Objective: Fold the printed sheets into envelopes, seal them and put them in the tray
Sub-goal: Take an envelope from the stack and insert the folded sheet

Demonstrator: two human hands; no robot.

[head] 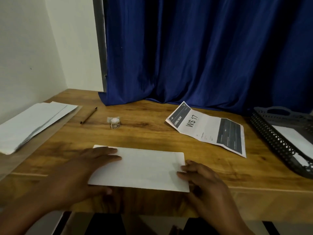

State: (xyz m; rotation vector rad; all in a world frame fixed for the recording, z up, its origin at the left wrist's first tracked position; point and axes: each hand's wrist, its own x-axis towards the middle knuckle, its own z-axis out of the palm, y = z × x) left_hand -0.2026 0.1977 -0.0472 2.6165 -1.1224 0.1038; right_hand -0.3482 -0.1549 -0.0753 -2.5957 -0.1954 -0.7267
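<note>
Both hands rest flat on the envelope [138, 168] at the counter's [152, 133] near edge: left hand [81, 172] fingers straight, right hand [201, 178] fingertips touching its right end, neither grip closed round it.

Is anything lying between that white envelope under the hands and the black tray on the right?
Nothing visible blocks it. The envelope and the tray are separated by bare table; the printed sheet lies further back, off that line.
</note>
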